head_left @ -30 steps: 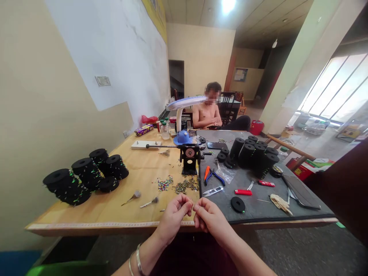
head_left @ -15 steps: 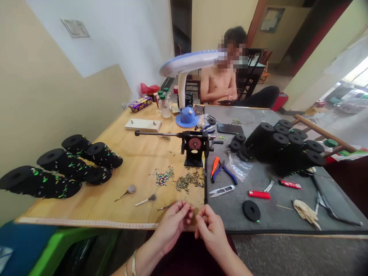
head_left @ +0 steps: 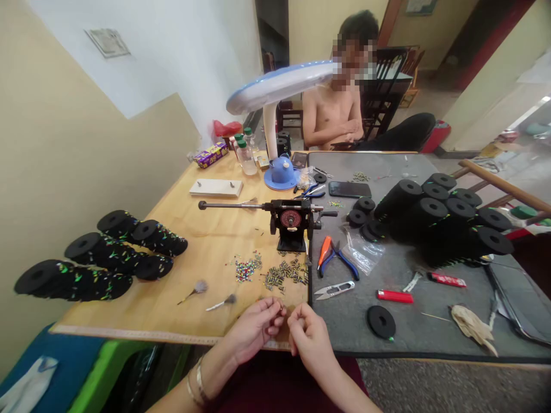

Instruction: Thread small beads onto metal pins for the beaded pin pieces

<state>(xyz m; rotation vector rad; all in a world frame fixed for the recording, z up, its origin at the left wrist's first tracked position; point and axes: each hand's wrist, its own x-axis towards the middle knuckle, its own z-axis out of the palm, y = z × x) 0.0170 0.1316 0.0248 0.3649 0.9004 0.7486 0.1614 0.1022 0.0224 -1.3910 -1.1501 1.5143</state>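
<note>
Both hands are close together at the front edge of the table. My left hand (head_left: 260, 322) is pinched, with a tiny dark piece at its fingertips, too small to name. Just to its right, my right hand (head_left: 307, 335) has its fingers curled together; what they hold is hidden. Beyond them lie a pile of small brass-and-dark metal pieces (head_left: 282, 276) and a scatter of coloured beads (head_left: 248, 268). A black hand-cranked winder (head_left: 291, 223) stands behind the piles. Two small brushes, one pale-handled (head_left: 221, 302), lie to the left.
Black foam rolls with bright bits (head_left: 86, 252) stand at left, more black rolls (head_left: 430, 218) at right. On the grey mat (head_left: 344, 327) lie thread snips (head_left: 334, 289), pliers (head_left: 338, 263), red lighters (head_left: 395, 296) and a foam disc (head_left: 381, 322). Behind are a lamp (head_left: 279, 172) and a seated person (head_left: 333, 115).
The view has shifted slightly, so the table's things sit a little differently in frame. My hands have come a bit closer together, still pinched.
</note>
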